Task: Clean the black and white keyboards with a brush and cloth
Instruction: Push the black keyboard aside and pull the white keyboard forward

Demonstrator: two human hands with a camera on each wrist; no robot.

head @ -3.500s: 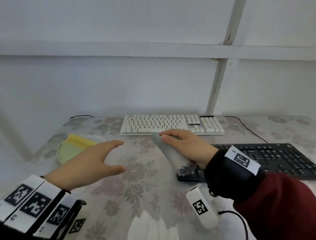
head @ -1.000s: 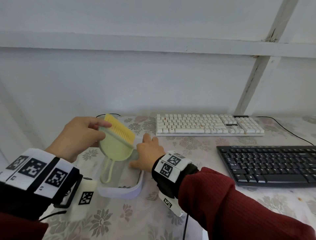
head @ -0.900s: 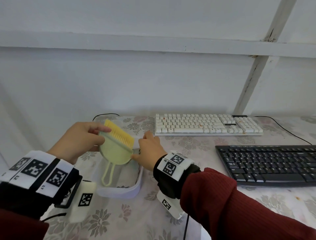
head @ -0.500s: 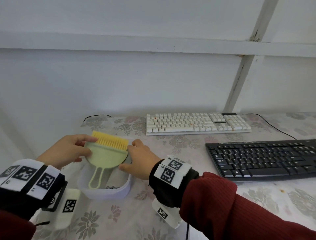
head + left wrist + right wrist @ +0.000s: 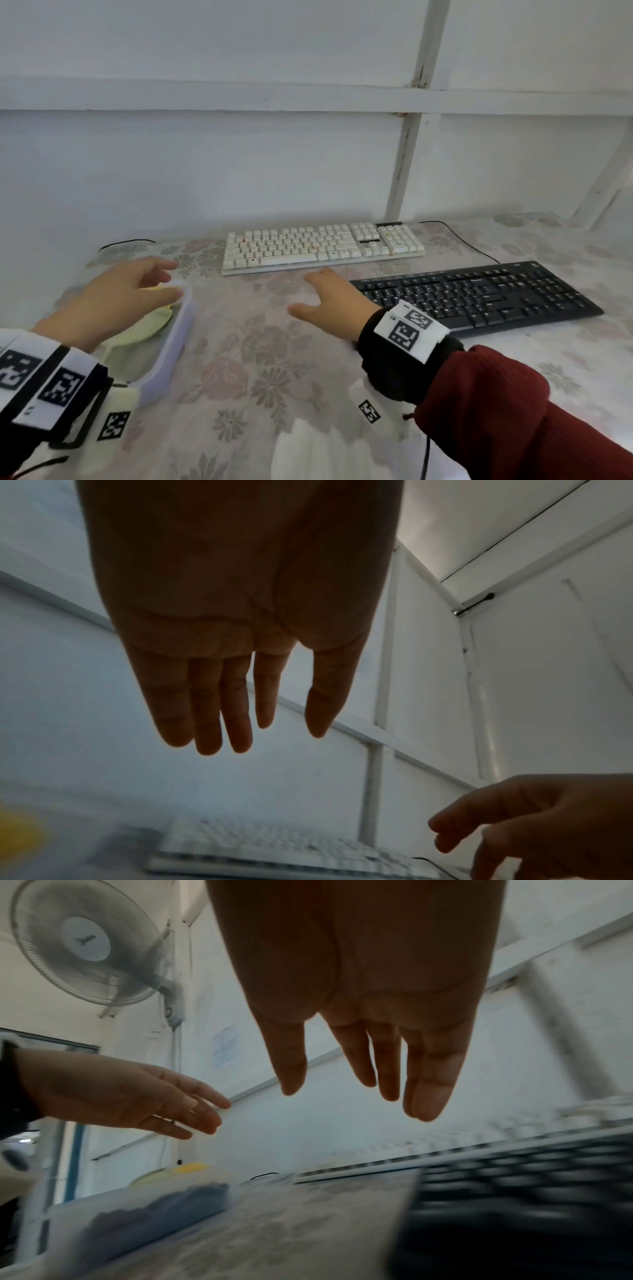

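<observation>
The white keyboard (image 5: 318, 246) lies at the back of the table, the black keyboard (image 5: 479, 294) in front of it to the right. The pale green brush with yellow bristles (image 5: 150, 325) lies in a white tray (image 5: 171, 349) at the left. My left hand (image 5: 126, 298) hovers open over the tray with fingers straight, holding nothing. My right hand (image 5: 329, 301) is open above the tablecloth, just left of the black keyboard. In the left wrist view the left hand's fingers (image 5: 205, 710) hang straight. The right wrist view shows a dark cloth (image 5: 161, 1207) in the tray.
A flowered tablecloth (image 5: 267, 370) covers the table. Black cables (image 5: 462, 240) run from the keyboards along the back wall. A wall fan (image 5: 89, 942) hangs high at the left. White paper (image 5: 325, 455) lies at the near edge.
Both hands have let go of the brush, which now lies in the tray. My right hand moved right toward the black keyboard. The head view swung left and down.
</observation>
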